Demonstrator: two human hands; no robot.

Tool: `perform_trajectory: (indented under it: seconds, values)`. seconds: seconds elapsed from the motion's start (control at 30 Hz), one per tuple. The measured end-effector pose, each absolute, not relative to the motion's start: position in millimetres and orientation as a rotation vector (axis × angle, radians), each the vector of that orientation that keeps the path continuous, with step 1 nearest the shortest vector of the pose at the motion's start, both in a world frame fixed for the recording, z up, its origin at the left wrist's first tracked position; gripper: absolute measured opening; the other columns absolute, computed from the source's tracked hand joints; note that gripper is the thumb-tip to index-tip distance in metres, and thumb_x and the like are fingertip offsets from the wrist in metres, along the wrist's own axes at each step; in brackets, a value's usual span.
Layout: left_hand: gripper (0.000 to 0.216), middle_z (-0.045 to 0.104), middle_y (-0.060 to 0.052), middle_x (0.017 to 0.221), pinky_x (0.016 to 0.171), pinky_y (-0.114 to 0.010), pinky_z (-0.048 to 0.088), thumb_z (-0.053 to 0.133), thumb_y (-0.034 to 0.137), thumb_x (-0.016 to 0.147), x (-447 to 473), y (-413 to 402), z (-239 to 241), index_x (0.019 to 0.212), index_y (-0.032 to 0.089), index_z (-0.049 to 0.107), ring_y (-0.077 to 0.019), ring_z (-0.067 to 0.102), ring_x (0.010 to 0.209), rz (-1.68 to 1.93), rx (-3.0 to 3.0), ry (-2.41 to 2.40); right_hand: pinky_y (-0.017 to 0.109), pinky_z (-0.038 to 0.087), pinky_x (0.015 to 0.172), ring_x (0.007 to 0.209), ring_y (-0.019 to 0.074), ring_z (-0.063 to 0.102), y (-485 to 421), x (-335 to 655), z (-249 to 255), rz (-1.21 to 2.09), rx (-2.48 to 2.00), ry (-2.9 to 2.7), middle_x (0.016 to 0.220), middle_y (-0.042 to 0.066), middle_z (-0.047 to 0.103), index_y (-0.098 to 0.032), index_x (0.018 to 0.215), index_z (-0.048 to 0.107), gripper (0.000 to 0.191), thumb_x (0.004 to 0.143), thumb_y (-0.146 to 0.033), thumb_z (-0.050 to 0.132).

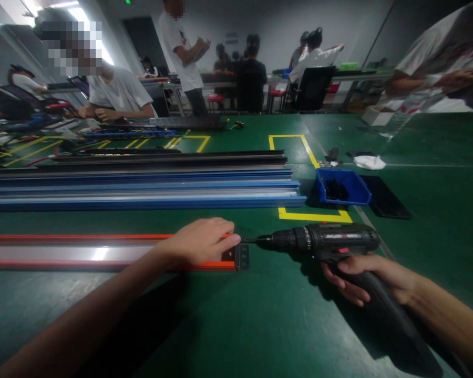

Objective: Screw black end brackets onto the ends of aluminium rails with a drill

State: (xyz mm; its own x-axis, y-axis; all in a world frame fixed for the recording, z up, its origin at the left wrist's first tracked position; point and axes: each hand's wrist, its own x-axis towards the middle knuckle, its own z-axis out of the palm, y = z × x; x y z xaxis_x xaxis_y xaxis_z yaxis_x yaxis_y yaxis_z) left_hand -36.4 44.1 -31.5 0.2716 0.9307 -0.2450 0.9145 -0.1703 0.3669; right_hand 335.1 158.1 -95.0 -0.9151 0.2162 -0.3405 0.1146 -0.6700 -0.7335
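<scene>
My right hand (362,278) is wrapped round the handle of a black cordless drill (339,237), held level with its bit pointing left. The bit tip meets the black end cap (243,256) of a long orange-edged metal profile (102,252), close to my left fingertips. My left hand (205,240) is closed over the right end of this profile, thumb toward the cap. Its other fingers curl at the far edge and are partly hidden. Whether a screw sits at the bit tip, I cannot tell.
Behind lie several blue profiles (220,195) and dark profiles (220,160). A blue bin (358,195) holds small black parts beside a dark flat tablet-like slab (386,197). Yellow tape (311,216) marks the green table (260,325). Several people work around the room.
</scene>
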Motion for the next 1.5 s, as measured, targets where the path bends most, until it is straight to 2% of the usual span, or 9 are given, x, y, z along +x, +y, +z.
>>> perform_trajectory:
  seconds: [0.27, 0.5, 0.73, 1.07, 1.5]
  values:
    - [0.048, 0.065, -0.006, 0.097, 0.083, -0.036, 0.043, 0.023, 0.046, 0.108, -37.8, 45.7, -33.8, 0.091, 0.019, 0.060, -0.0207, 0.057, 0.088, 0.074, 2.130, 1.616, 0.019, 0.053, 0.052, 0.045, 0.0035, 0.048, 157.0, 334.5, -93.9, 2.734, -0.658, -1.213, 0.075, 0.003, 0.064, -0.008, 0.094, 0.075, 0.022, 0.085, -0.027, 0.071]
    - [0.047, 0.065, -0.007, 0.097, 0.084, -0.037, 0.044, 0.024, 0.045, 0.108, -37.1, 45.2, -34.1, 0.092, 0.019, 0.061, -0.0213, 0.058, 0.089, 0.070, 2.145, 1.620, 0.019, 0.053, 0.052, 0.046, 0.0045, 0.049, 156.8, 336.4, -95.1, 2.734, -0.701, -1.196, 0.071, 0.002, 0.063, -0.007, 0.096, 0.075, 0.022, 0.087, -0.027, 0.070]
    - [0.047, 0.065, -0.006, 0.095, 0.082, -0.037, 0.043, 0.026, 0.047, 0.108, -37.7, 45.7, -35.1, 0.092, 0.020, 0.060, -0.0209, 0.057, 0.087, 0.078, 2.130, 1.624, 0.019, 0.055, 0.056, 0.051, 0.0047, 0.053, 157.3, 335.0, -90.9, 2.761, -0.645, -1.230, 0.088, 0.008, 0.069, -0.008, 0.102, 0.073, 0.024, 0.090, -0.028, 0.068]
    - [0.047, 0.066, -0.006, 0.100, 0.087, -0.037, 0.044, 0.024, 0.046, 0.108, -38.4, 46.3, -35.5, 0.095, 0.020, 0.061, -0.0216, 0.059, 0.091, 0.061, 2.139, 1.604, 0.019, 0.053, 0.054, 0.047, 0.0037, 0.048, 157.7, 336.2, -94.5, 2.754, -0.651, -1.210, 0.080, 0.004, 0.065, -0.009, 0.098, 0.074, 0.021, 0.087, -0.027, 0.069]
    - [0.045, 0.066, -0.005, 0.096, 0.083, -0.036, 0.044, 0.026, 0.044, 0.108, -39.5, 46.3, -38.0, 0.091, 0.020, 0.059, -0.0205, 0.059, 0.086, 0.051, 2.138, 1.615, 0.021, 0.055, 0.054, 0.048, 0.0049, 0.051, 160.9, 339.0, -99.2, 2.741, -0.675, -1.228, 0.077, 0.004, 0.064, -0.008, 0.097, 0.074, 0.022, 0.087, -0.026, 0.069]
